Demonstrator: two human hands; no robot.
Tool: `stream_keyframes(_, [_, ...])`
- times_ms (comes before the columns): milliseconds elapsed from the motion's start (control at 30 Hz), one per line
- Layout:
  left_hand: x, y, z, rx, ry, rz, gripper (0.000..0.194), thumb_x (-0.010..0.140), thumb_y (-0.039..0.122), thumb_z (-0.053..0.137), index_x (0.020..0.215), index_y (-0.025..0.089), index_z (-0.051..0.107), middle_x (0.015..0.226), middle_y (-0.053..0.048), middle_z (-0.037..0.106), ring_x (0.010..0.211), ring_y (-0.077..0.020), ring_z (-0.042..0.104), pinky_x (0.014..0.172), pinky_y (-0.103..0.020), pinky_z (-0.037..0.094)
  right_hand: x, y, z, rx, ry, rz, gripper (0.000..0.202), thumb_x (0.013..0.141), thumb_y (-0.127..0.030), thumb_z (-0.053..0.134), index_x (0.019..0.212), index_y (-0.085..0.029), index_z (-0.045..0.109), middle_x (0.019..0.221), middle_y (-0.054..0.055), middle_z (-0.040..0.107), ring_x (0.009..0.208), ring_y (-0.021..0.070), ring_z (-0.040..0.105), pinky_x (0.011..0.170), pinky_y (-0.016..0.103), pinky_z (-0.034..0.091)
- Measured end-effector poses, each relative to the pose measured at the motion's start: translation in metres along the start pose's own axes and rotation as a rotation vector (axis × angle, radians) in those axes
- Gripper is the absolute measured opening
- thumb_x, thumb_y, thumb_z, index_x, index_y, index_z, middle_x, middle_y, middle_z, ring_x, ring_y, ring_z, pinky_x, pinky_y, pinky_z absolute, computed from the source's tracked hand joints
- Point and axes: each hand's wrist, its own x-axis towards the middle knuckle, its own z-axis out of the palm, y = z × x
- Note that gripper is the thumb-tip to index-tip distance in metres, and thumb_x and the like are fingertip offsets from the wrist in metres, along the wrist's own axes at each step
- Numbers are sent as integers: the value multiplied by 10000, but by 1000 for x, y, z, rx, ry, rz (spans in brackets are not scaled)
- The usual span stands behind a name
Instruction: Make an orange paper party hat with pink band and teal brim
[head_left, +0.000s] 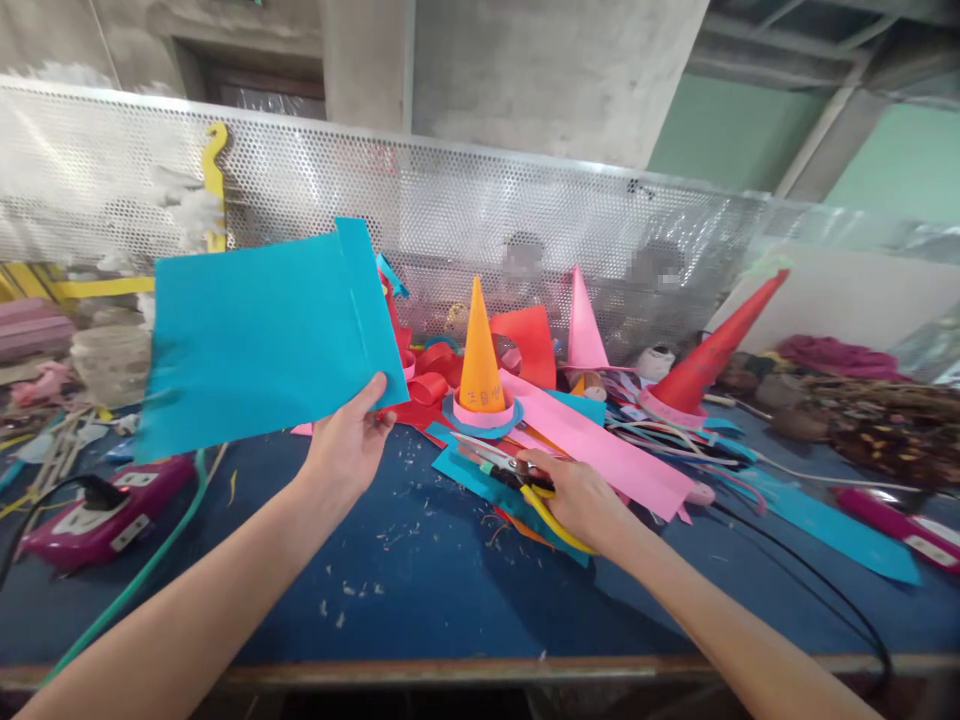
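Pinched at its lower right corner, a large blue sheet of paper (255, 345) is held up in my left hand (349, 440). A narrow strip along its right side is folded or creased. My right hand (574, 490) grips yellow-handled scissors (551, 515), whose blades point left over a pile of blue paper scraps (465, 470). Just beyond the blades stands an orange paper cone (481, 355) with a pink band and blue brim. A long pink paper strip (600, 440) lies behind my right hand.
A pink cone (583, 325) and a tilted red cone (716, 340) stand farther back. Purple power strips (105, 515) lie at both sides, with cables across the blue table (397, 600). A perforated metal panel (450, 200) rises behind.
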Motion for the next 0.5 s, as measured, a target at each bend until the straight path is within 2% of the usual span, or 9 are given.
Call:
stream_keyframes(100, [4, 1, -6, -3, 24, 8, 155, 713, 61, 749, 729, 173, 642, 634, 22, 628, 539, -93, 553, 505, -206, 468, -12, 0, -22, 28, -80, -21, 383, 762, -175, 566, 1124, -248, 668, 999, 49, 744, 906, 256, 693, 746, 305, 494])
stream_keyframes(267, [8, 11, -10, -16, 101, -10, 161, 703, 43, 747, 706, 163, 640, 613, 17, 620, 519, -95, 539, 474, -212, 456, -31, 14, -49, 23, -277, 38, 332, 771, -215, 582, 1085, -266, 679, 895, -3, 743, 772, 238, 687, 658, 290, 485])
stream_keyframes(400, [5, 17, -9, -41, 94, 31, 188, 672, 37, 763, 718, 172, 641, 646, 21, 645, 542, -99, 563, 474, -208, 460, -11, 18, -46, -102, -157, 13, 363, 795, -331, 629, 1147, -247, 650, 1004, 35, 728, 844, 251, 672, 700, 299, 477])
stream_keyframes(500, [7, 22, -11, -49, 75, 114, 208, 671, 35, 760, 717, 202, 646, 662, 42, 656, 551, -97, 569, 493, -207, 476, 16, 8, -30, -252, -111, -44, 359, 871, -287, 512, 1217, -235, 595, 863, 43, 720, 719, 223, 657, 620, 282, 429])
